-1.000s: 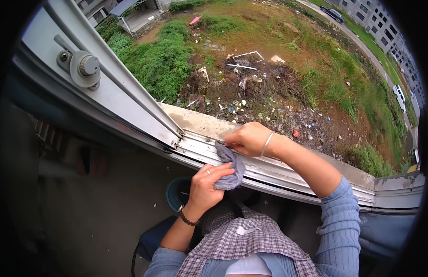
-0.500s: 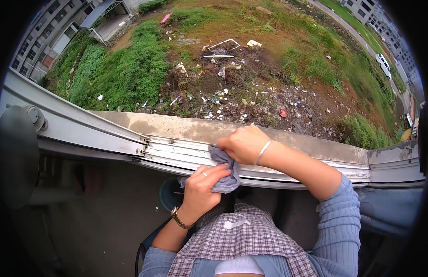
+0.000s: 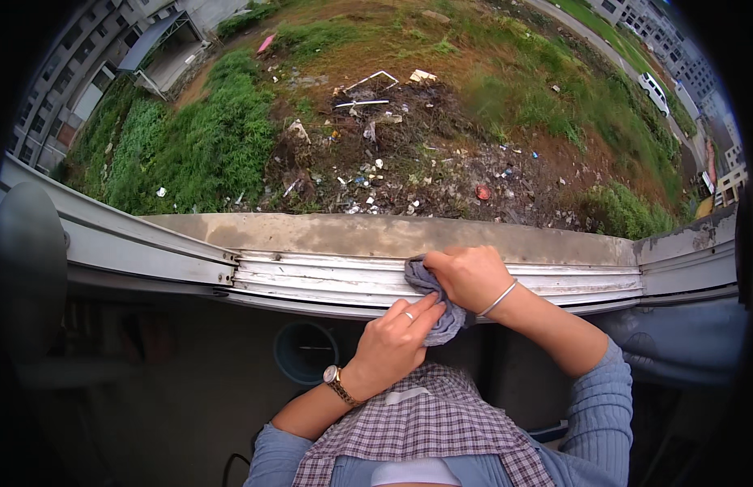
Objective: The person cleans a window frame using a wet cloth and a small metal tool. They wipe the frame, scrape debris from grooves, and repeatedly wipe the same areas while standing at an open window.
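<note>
A bunched grey-purple cloth lies on the white metal window track, which has dark grime marks along it. My right hand, with a thin bracelet at the wrist, grips the upper end of the cloth on the track. My left hand, with a ring and a wristwatch, is closed on the lower part of the cloth, just below and left of my right hand. The stained concrete ledge runs along the outer side of the track.
A window frame stands at the left, another jamb at the right. A blue bucket sits on the floor below the sill. Outside, far below, are weeds, scattered rubbish, buildings and a white vehicle.
My view has swung, so more of the left side outside shows. Both hands have moved rightward along the track with the cloth, away from the left frame's end.
</note>
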`<state>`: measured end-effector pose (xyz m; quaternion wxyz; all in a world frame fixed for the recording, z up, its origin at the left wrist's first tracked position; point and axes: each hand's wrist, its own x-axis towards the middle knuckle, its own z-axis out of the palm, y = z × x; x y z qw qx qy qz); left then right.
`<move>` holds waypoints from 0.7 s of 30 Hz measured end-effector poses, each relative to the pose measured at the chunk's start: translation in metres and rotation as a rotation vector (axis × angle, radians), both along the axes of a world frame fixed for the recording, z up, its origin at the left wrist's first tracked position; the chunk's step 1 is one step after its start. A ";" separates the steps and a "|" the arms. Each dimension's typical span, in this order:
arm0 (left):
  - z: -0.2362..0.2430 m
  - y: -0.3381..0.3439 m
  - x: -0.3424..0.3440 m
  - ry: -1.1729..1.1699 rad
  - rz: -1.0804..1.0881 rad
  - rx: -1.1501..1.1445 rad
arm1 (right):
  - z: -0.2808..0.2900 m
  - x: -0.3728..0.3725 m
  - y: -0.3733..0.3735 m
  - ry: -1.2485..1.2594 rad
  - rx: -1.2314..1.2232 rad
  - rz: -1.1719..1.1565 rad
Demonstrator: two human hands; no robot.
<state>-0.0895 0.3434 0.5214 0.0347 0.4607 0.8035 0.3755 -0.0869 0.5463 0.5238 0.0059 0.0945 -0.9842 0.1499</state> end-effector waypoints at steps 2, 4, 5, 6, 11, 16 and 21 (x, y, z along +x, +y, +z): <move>-0.001 -0.027 -0.008 0.012 0.125 0.012 | -0.002 -0.025 -0.036 0.035 -0.029 0.052; 0.000 -0.051 -0.014 0.017 0.278 0.009 | -0.007 -0.052 -0.072 0.104 -0.131 0.114; 0.001 -0.062 -0.018 0.019 0.347 -0.001 | -0.011 -0.064 -0.089 0.116 -0.132 0.127; 0.004 -0.066 -0.021 0.006 0.405 0.003 | -0.015 -0.071 -0.100 0.127 -0.134 0.138; 0.013 -0.036 -0.015 -0.023 0.309 -0.013 | -0.013 -0.048 -0.059 0.119 -0.182 0.106; 0.008 0.054 0.010 0.015 -0.053 0.008 | 0.006 0.042 0.060 0.020 -0.031 -0.101; -0.002 0.147 0.054 0.114 -0.311 0.004 | 0.017 0.128 0.162 -0.006 0.090 -0.350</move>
